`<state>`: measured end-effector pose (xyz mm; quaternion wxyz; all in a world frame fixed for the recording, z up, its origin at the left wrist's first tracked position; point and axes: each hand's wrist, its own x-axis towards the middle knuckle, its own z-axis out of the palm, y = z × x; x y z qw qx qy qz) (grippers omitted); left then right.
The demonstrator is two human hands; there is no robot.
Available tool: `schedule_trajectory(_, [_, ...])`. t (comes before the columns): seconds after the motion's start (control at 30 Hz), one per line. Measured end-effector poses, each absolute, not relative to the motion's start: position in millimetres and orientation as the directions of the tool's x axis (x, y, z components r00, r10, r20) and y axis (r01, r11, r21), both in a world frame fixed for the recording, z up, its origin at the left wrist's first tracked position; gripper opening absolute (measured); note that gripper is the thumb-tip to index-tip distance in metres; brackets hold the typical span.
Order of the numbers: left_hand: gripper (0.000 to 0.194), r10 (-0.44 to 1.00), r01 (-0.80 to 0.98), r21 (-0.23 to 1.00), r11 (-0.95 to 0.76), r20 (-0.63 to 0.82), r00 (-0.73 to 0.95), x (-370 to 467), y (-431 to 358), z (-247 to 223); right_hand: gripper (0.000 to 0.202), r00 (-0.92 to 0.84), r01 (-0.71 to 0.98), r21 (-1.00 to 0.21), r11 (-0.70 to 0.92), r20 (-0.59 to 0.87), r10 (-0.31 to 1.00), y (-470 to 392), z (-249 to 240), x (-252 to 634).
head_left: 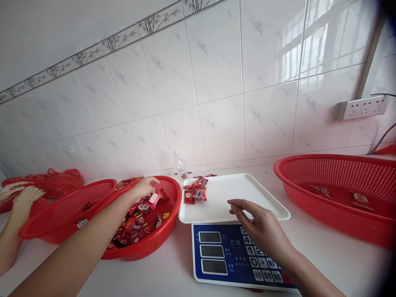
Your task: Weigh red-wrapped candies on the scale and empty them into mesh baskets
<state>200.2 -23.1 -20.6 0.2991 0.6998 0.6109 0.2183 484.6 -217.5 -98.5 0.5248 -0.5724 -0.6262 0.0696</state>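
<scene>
My left hand [144,187] is over a red basket [171,229] of small red wrapped packets, its fingers closed on a red and white packet [154,199]. Over the front of a white tray [238,192] and the keypad of a blue scale [241,251] is my right hand [256,220]; its fingers are bent together, and whether anything small lies between them is hidden. Several red packets [199,194] lie at the tray's left end. The three displays of the scale are dark and unreadable.
A second red basket [62,210] stands at left, near another person's hands [29,193] and red plastic bags [62,181]. A large red basket [328,214] with two packets is at right. A clear bottle [179,165] stands behind the tray; a power strip [365,108] hangs on the wall.
</scene>
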Motion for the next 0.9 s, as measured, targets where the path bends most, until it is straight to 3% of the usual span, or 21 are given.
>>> schedule_trajectory(0.13, [0.037,0.973,0.484,0.854,-0.192,0.099,0.210,237,-30,1,0.027,0.210,0.646,-0.688,0.329,0.575,0.791,-217,-98,485])
schedule_trajectory(0.3, [0.034,0.939,0.420,0.871,-0.256,0.121,0.321,283,-38,-6,0.028,0.213,0.649,-0.684,0.333,0.584,0.783,-217,-98,486])
schedule_trajectory(0.37, [0.035,0.910,0.526,0.791,-0.313,0.092,0.405,298,-42,-18,0.028,0.213,0.649,-0.683,0.334,0.585,0.782,-217,-99,486])
schedule_trajectory(0.47, [0.049,0.826,0.685,0.531,-0.499,0.051,0.562,314,-46,-37,0.027,0.210,0.649,-0.684,0.334,0.582,0.786,-217,-99,487])
schedule_trajectory(0.57, [0.062,0.774,0.746,0.277,-0.606,-0.013,0.633,326,-49,-52,0.027,0.208,0.646,-0.686,0.334,0.580,0.788,-217,-99,487])
schedule_trajectory(0.63, [0.066,0.767,0.761,0.200,-0.617,-0.067,0.639,332,-50,-57,0.027,0.207,0.644,-0.687,0.337,0.580,0.788,-218,-99,486])
schedule_trajectory(0.77, [0.069,0.761,0.750,0.263,-0.607,-0.082,0.644,337,-48,-56,0.027,0.203,0.639,-0.687,0.345,0.583,0.786,-219,-97,486])
schedule_trajectory(0.9, [0.048,0.720,0.639,0.437,-0.633,0.030,0.693,335,-40,-51,0.026,0.206,0.644,-0.685,0.341,0.584,0.785,-218,-98,487])
